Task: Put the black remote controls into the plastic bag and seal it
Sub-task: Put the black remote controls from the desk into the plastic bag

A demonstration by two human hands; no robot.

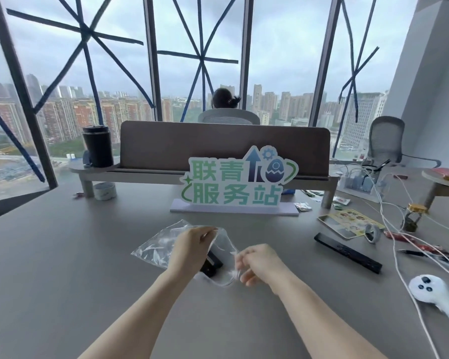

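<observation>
- Desk [62,268]: grey top, work zone centre-front. Clutter is mostly on the right side.
- Second black remote [347,252] lies flat on desk, right of the hands, well apart from the bag, pointing diagonally.
- White controller [430,288] at right edge, lying among white cables [389,229].
- Other items right: colour card [347,222], small jar w/ gold lid [414,216], pen [425,255], scattered sachets. Details too small to read.
- Rear: brown divider panel [223,143] on a raised shelf; black tumbler [97,146] on shelf's left end; tape roll [104,190] under it.
- Sign [237,180] stands centre, behind the bag. Reads "联青" over "服务站" in green, w/ arrow, gear and egg graphics.
- Beyond divider: back of a seated person's head over a chair. Windows carry blue tape crosses.
- Nothing lies between hands and the second remote.
- Plastic bag [161,247]: clear, crumpled, on desk centre-front, mouth toward the person.
- First black remote [212,264] sits partly inside the bag, its end showing near the mouth.
- Left hand [192,250]: palm down, over the bag, fingers pinching the far edge of the mouth.
- Right hand [259,263]: fingers curled, gripping the near-right edge of the mouth.
- Hands close together, not touching; both forearms bare, reaching forward.
</observation>
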